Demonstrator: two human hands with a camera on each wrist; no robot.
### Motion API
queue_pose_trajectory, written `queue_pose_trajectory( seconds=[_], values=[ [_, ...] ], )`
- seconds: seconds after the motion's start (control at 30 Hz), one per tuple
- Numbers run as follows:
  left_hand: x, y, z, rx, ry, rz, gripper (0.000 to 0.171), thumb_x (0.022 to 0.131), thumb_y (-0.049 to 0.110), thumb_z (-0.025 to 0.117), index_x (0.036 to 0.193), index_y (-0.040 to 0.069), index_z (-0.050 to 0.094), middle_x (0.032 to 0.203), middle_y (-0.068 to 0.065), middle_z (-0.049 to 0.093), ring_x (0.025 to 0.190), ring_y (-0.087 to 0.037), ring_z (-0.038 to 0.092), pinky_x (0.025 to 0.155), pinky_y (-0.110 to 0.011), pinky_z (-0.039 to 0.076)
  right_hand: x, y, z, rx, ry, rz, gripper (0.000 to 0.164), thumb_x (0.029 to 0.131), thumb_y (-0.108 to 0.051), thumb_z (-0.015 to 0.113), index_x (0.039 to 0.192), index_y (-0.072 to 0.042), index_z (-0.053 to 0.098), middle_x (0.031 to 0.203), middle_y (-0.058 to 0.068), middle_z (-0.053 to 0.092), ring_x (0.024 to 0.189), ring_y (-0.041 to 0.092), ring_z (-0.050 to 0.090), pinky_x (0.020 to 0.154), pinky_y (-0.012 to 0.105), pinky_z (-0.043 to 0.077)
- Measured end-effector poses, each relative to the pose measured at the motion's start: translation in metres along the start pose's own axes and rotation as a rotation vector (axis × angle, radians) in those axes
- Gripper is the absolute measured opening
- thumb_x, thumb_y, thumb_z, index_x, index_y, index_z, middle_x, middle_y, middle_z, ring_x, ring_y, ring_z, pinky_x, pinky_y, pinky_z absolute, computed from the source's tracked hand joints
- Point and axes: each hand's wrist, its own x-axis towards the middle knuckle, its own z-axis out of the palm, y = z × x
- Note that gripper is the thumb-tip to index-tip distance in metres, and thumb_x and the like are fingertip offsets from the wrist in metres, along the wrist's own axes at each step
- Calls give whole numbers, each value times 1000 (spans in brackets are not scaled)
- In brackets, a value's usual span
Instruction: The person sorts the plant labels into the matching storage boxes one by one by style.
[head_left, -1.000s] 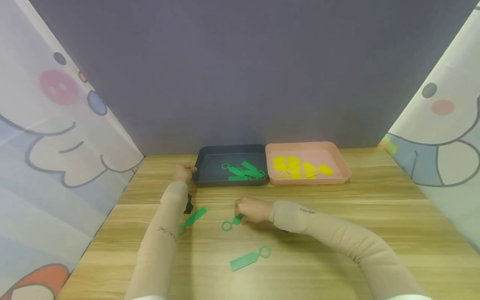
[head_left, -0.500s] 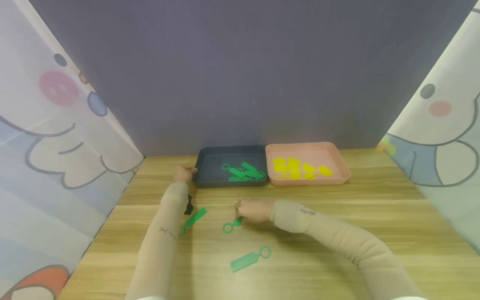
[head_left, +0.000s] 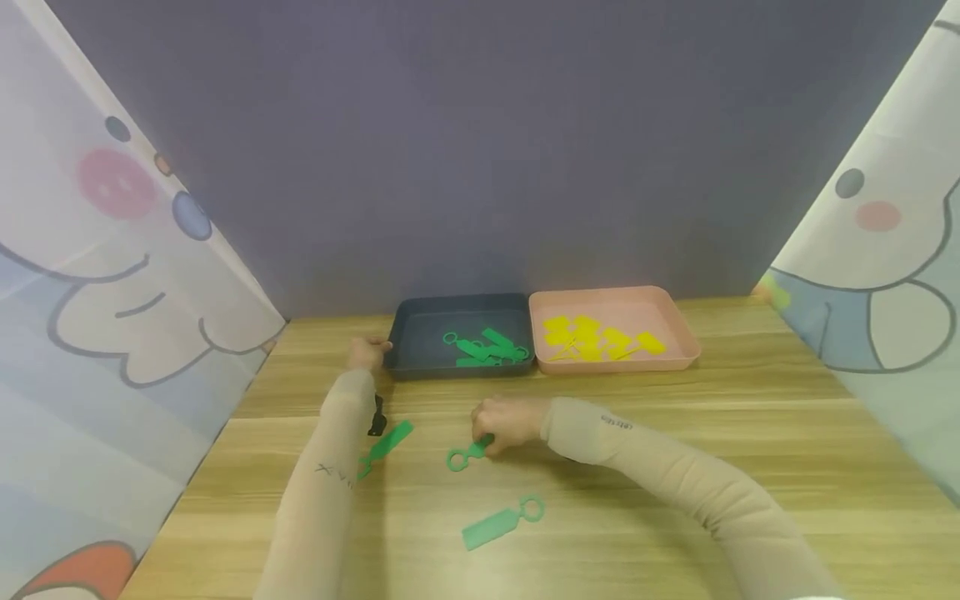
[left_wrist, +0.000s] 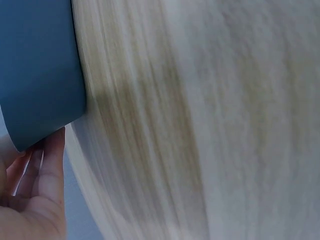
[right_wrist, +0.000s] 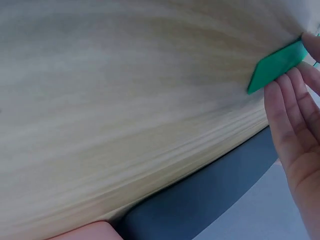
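Observation:
At the left end of the dark blue tray, my left hand grips the wall. The left wrist view shows its fingers under the tray's corner. My right hand pinches a flat green ring-ended tag by its blade, low over the wooden table. In the right wrist view the blade lies between thumb and fingers. A second green tag lies beside the left forearm, its ring end partly hidden. Closer to me lies another green tag, ring to the right.
Several green tags lie in the dark blue tray. Against its right side stands a pink tray with several yellow tags. A grey panel rises behind both. Printed cloth walls flank the wooden table.
The head view has shifted slightly, so the table and trays sit a little lower in it. Both hands keep their holds in nearly the same places.

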Motion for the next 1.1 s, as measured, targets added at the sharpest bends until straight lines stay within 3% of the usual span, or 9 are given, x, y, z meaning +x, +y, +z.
queue_pose_trajectory(
  seconds=[0.47,0.7,0.93,1.1],
  values=[
    [6,-8,1,6,33,23,36,92,22,53,122,1,56,131,-21,50,121,-37,47,100,-45,41,1,0,-2,52,28,14,10,76,-18,74,85,-12,72,88,-5,65,75,1,56,67,5,44],
    [4,-6,-4,-8,45,28,36,92,22,53,121,1,57,131,-21,50,122,-37,46,101,-46,40,4,7,-22,42,65,59,6,76,-16,72,81,-12,71,89,-3,69,77,6,59,68,10,47],
    [-4,2,-3,21,72,39,34,92,21,54,118,0,59,128,-21,53,119,-37,48,99,-45,42,9,19,-43,74,98,122,19,77,-15,73,95,-9,70,102,2,67,93,13,62,82,21,52],
    [-6,0,1,8,80,50,33,92,20,54,117,-1,60,127,-21,54,119,-36,48,99,-44,42,15,31,-61,92,132,187,19,77,-14,73,95,-6,71,101,4,69,92,16,64,83,28,53]
  ],
)
